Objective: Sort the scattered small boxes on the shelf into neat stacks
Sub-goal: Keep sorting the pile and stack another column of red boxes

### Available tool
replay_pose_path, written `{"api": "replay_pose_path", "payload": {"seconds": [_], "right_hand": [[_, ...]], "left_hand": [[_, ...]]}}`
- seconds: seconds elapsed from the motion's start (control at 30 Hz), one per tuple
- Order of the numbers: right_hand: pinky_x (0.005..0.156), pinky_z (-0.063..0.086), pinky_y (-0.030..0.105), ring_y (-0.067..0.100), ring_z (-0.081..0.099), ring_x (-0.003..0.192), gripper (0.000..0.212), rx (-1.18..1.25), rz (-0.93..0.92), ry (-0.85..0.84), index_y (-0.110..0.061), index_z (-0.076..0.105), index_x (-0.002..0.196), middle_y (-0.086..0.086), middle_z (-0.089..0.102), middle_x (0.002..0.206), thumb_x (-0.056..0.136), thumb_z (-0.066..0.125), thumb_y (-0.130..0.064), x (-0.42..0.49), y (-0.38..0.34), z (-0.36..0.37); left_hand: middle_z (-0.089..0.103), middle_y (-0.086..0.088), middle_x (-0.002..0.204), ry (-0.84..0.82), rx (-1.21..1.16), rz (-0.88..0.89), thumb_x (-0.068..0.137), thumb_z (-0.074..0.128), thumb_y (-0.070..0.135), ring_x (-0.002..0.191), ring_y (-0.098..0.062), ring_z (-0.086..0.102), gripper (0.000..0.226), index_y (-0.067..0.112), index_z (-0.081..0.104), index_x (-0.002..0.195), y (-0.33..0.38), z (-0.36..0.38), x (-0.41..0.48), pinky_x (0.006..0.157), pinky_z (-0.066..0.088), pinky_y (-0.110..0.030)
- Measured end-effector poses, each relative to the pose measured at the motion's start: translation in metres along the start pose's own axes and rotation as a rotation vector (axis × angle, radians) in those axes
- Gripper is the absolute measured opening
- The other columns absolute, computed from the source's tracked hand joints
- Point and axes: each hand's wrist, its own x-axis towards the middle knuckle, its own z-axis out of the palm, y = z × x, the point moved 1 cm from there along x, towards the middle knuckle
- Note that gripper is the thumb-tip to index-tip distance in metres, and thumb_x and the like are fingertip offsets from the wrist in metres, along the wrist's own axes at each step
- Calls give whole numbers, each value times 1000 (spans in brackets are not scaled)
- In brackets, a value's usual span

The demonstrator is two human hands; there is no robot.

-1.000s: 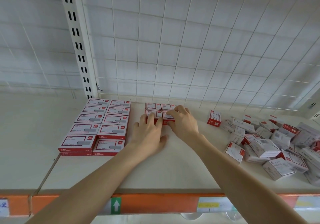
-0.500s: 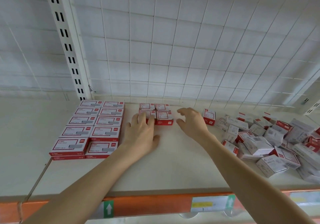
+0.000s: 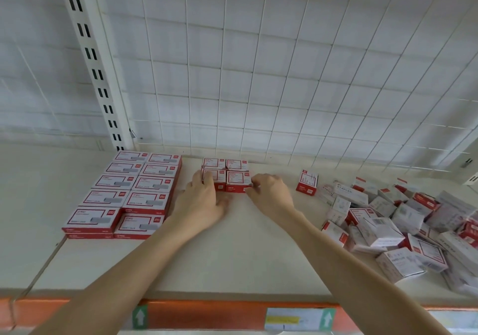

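A small block of red-and-white boxes (image 3: 234, 173), two by two, stands at the back middle of the shelf (image 3: 232, 252). My left hand (image 3: 203, 202) lies flat with its fingers against the block's front left box. My right hand (image 3: 270, 192) touches the front right box's right corner with curled fingertips. A single box (image 3: 307, 181) stands upright to the right. A loose heap of the same small boxes (image 3: 403, 220) covers the shelf's right end.
Two neat rows of larger flat red-and-white boxes (image 3: 129, 192) fill the left part of the shelf. A white wire grid (image 3: 258, 76) backs the shelf and a slotted upright (image 3: 95, 76) stands at the left. An orange front rail (image 3: 207, 314) carries labels.
My right hand has come back left from beside the single box to the block's right corner. My left hand has stayed at the block's front left.
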Motion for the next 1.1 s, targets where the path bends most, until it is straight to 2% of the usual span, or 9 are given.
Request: {"api": "replay_pose_path", "payload": {"seconds": [0.13, 0.33, 0.57, 0.67, 0.73, 0.8, 0.97, 1.1], "right_hand": [[58, 31, 26, 24, 49, 82, 19, 28, -13, 22, -6, 55, 76, 10, 62, 84, 86, 54, -22, 1, 2, 1], [57, 29, 26, 22, 45, 77, 18, 46, -16, 37, -8, 52, 74, 10, 61, 84, 86, 54, -21, 1, 2, 2], [57, 32, 27, 22, 46, 76, 20, 26, -26, 78, -2, 58, 82, 11, 62, 86, 87, 53, -21, 2, 1, 5], [62, 41, 29, 24, 53, 88, 20, 35, -28, 79, -5, 59, 93, 9, 62, 95, 86, 54, -23, 1, 0, 5], [71, 44, 30, 25, 55, 98, 31, 40, -22, 68, -10, 54, 109, 5, 60, 106, 84, 57, -29, 1, -2, 4], [73, 44, 32, 26, 54, 101, 43, 1, -24, 61, -14, 46, 118, 4, 59, 109, 83, 57, -35, 0, -5, 3], [77, 40, 35, 27, 48, 108, 54, -157, -69, 69, -15, 38, 123, 4, 56, 114, 83, 53, -47, 0, -13, 9], [78, 40, 36, 27, 46, 110, 48, -196, -78, 62, -14, 38, 122, 4, 55, 116, 87, 47, -45, 3, -13, 11]], "left_hand": [[35, -11, 134, 16, -19, 14, 89, 49, 41, 118, -29, 46, 60, 8, 29, 134, 2, 0, -1, 93, 41, -38], [34, -11, 135, 16, -31, 2, 89, 49, 40, 118, -30, 46, 60, 8, 29, 135, 2, 1, -1, 93, 41, -38], [35, -11, 134, 28, -26, 6, 89, 50, 40, 118, -29, 46, 59, 7, 31, 134, 1, 2, 0, 93, 41, -37], [35, -11, 134, 49, -4, 10, 89, 49, 42, 121, -27, 43, 60, 9, 30, 136, 1, 2, 0, 93, 41, -36], [33, -11, 137, 59, 31, 16, 89, 47, 43, 125, -27, 39, 62, 12, 27, 139, 1, 2, 0, 94, 41, -37], [29, -12, 140, 62, 62, 19, 90, 45, 44, 127, -29, 37, 63, 14, 24, 141, 2, 3, 0, 95, 41, -38], [25, -14, 143, 56, 73, 17, 91, 44, 45, 127, -30, 36, 64, 14, 22, 142, 1, 5, -2, 95, 40, -39], [22, -13, 144, 31, 69, 21, 90, 45, 43, 129, -30, 33, 66, 15, 18, 144, 0, 5, -2, 96, 40, -40]]}}
